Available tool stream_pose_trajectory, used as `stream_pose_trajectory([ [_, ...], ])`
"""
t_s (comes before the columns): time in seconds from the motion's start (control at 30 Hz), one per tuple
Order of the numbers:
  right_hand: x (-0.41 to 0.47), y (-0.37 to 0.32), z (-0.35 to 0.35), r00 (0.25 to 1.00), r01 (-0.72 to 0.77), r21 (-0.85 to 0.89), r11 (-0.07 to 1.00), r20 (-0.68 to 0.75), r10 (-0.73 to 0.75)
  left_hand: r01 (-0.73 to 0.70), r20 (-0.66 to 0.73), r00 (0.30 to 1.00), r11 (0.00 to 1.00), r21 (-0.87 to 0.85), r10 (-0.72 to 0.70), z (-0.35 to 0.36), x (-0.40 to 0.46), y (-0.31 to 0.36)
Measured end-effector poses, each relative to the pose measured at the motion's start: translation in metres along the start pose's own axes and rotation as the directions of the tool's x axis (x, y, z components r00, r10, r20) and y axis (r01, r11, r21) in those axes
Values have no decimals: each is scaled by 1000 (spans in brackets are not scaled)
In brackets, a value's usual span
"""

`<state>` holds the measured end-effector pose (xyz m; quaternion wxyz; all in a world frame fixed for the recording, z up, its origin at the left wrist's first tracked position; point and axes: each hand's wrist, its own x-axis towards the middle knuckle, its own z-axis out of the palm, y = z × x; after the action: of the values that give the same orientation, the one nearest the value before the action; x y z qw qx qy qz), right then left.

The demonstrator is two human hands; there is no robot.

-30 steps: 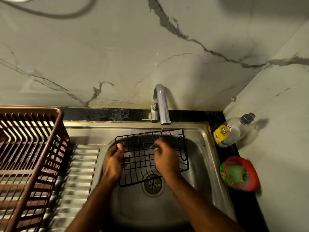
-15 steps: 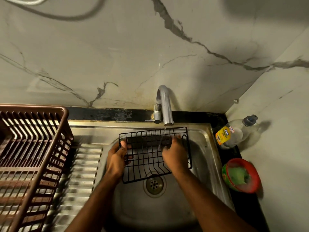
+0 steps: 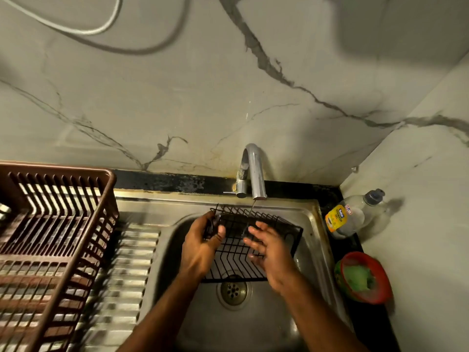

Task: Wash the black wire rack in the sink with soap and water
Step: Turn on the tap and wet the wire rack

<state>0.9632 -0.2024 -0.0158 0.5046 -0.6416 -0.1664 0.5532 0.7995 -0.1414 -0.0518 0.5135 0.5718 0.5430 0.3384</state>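
Observation:
The black wire rack is held over the steel sink, tilted with its far edge raised under the tap. A thin stream of water falls from the spout onto that far edge. My left hand grips the rack's left side, thumb over the wires. My right hand lies on the rack's upper face with fingers spread and straight. The drain shows just below the rack.
A brown plastic dish basket stands on the ribbed drainboard at the left. A dish-soap bottle leans in the right corner. A red bowl holding a green scrubber sits on the black counter beside the sink.
The rack has been tipped up, its far edge now raised toward the spout. My right hand has let go of the far edge and opened flat over the wires.

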Motion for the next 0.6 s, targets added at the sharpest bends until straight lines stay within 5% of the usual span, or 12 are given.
stream_pose_trajectory([
  [0.07, -11, -4, -2, 989, -128, 424, 896, 124, 83, -82, 23, 996, 993, 81, 81, 7, -18, 7],
  [0.13, -19, -4, 3, 982, -184, 575, 797, 132, 132, -199, 57, 980, 961, 193, 192, 17, -38, 9],
  [0.4, -54, -7, 8, 973, -179, 585, 791, -12, 229, -353, 179, 931, 911, 212, 319, 27, -84, -4],
  [0.6, -58, -9, 1, 976, -176, 598, 782, 4, 217, -259, 221, 949, 957, 134, 226, 31, -62, 44],
])
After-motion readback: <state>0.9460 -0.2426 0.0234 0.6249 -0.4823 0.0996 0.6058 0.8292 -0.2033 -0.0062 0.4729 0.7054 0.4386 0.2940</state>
